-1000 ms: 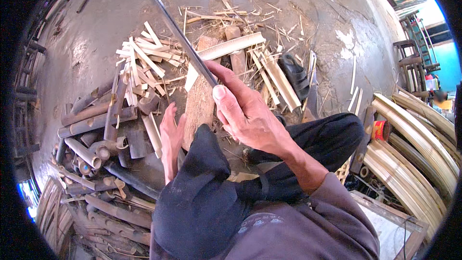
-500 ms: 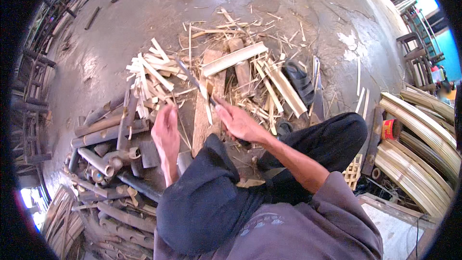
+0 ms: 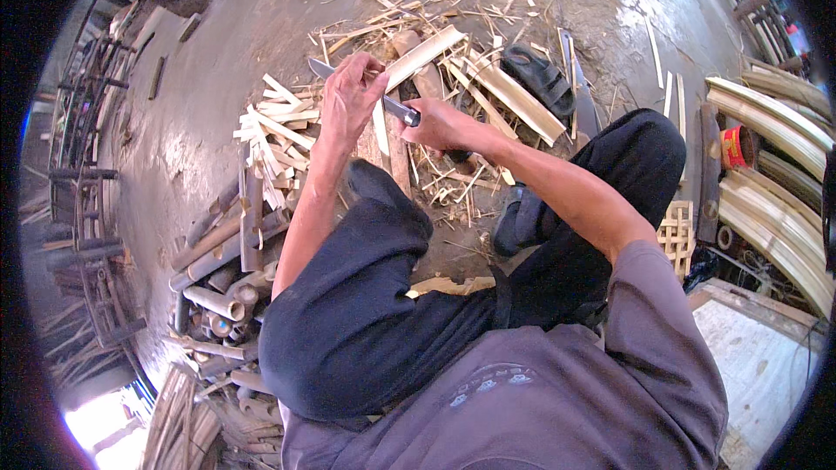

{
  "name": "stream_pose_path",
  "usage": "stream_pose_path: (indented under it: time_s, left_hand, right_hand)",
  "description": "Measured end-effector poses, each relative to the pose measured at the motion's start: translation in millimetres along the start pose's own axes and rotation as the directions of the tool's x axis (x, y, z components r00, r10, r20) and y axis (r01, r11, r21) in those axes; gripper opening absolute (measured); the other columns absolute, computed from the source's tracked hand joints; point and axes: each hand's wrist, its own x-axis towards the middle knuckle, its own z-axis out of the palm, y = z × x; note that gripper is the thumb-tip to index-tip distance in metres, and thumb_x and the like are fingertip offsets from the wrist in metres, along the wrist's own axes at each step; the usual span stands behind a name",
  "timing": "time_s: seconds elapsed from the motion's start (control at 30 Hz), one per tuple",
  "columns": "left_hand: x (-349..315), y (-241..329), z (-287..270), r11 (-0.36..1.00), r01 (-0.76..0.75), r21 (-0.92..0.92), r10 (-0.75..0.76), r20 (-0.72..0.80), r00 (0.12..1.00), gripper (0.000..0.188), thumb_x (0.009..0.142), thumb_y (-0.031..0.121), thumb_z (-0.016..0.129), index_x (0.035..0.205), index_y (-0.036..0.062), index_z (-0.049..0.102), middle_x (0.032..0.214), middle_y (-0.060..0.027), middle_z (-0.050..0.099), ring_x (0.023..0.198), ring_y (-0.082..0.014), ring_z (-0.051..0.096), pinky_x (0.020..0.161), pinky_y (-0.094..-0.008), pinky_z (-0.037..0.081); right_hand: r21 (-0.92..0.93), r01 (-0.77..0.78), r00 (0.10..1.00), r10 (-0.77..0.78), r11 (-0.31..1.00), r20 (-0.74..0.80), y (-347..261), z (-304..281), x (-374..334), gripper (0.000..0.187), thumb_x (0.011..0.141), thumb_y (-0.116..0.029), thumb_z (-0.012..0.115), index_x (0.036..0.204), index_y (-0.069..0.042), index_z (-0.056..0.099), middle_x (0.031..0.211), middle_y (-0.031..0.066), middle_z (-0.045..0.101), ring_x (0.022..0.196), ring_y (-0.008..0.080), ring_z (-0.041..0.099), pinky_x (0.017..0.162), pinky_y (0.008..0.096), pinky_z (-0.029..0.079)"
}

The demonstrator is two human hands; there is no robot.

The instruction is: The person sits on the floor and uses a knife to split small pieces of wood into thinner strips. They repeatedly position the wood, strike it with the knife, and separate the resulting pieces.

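Note:
In my right hand [image 3: 440, 126], fingers wrapped round its dark handle, is a long knife [image 3: 402, 110]. Its blade runs up and left, passing behind my left hand [image 3: 350, 100], and the tip shows beyond it. My left hand is above the wooden block, fingers bent toward the thumb; whatever they pinch is hidden. Just under that thumb a pale bamboo strip [image 3: 381, 130] stands close to the blade, against the wooden block [image 3: 400, 157]. A split bamboo length [image 3: 427, 54] lies slanting beyond my hands.
Cut bamboo pieces [image 3: 283, 117] are heaped at the left, above stacked bamboo tubes [image 3: 218, 300]. A split bamboo piece [image 3: 522, 104] and a black sandal [image 3: 538, 78] lie to the right. Long bamboo slats [image 3: 771, 209] and a red tin [image 3: 737, 147] sit at the far right.
My left hand has moved up and right, from beside the block to over the knife blade. My right hand still grips the knife. The view has shifted.

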Motion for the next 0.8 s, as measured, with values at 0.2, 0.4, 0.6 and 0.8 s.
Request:
stream_pose_path:
  time_s: [0.2, 0.4, 0.6, 0.8]
  left_hand:
    - [10, -8, 16, 0.993, -0.074, 0.092, 0.072, 0.027, 0.997, 0.02, 0.086, 0.024, 0.065, 0.087, 0.0044, 0.061, 0.079, -0.0098, 0.061, 0.072, -0.0299, 0.061, 0.066, -0.04, 0.046]
    - [12, -10, 21, 0.949, -0.072, 0.306, 0.062, 0.044, 0.997, 0.017, 0.088, 0.028, 0.061, 0.09, 0.0115, 0.062, 0.085, -0.0029, 0.063, 0.086, -0.0259, 0.057, 0.076, -0.0406, 0.038]
    - [18, -11, 32, 0.953, -0.085, 0.291, 0.066, 0.072, 0.995, 0.021, 0.088, 0.033, 0.063, 0.09, 0.0118, 0.065, 0.093, -0.0016, 0.066, 0.092, -0.0242, 0.057, 0.082, -0.039, 0.039]
    - [9, -17, 24, 0.956, -0.102, 0.276, 0.112, -0.023, 0.993, 0.016, 0.084, 0.025, 0.068, 0.086, 0.0094, 0.065, 0.088, -0.004, 0.066, 0.084, -0.0248, 0.06, 0.078, -0.0391, 0.044]
  right_hand:
    - [0.03, -0.006, 1.0, 0.005, 1.0, 0.021, 13, -11, 5, 0.01, 0.083, -0.015, 0.06, 0.087, -0.007, 0.057, 0.064, 0.0014, 0.054, 0.055, 0.0119, 0.054, 0.05, 0.0306, 0.044]
    - [0.008, -0.117, 0.993, 0.117, 0.993, 0.018, 22, -10, 12, 0.012, 0.081, -0.014, 0.06, 0.09, -0.007, 0.059, 0.066, 0.0031, 0.056, 0.063, 0.0113, 0.054, 0.056, 0.0317, 0.043]
    - [-0.177, -0.024, 0.988, -0.004, 0.984, -0.153, 36, -13, 7, 0.018, 0.08, -0.017, 0.064, 0.092, -0.004, 0.059, 0.07, 0.0113, 0.062, 0.063, 0.024, 0.061, 0.061, 0.0393, 0.048]
    - [0.157, -0.173, 0.984, 0.164, 0.972, 0.068, 16, -3, -9, 0.012, 0.082, -0.014, 0.058, 0.091, -0.006, 0.056, 0.064, 0.001, 0.052, 0.053, 0.0106, 0.051, 0.049, 0.0307, 0.044]
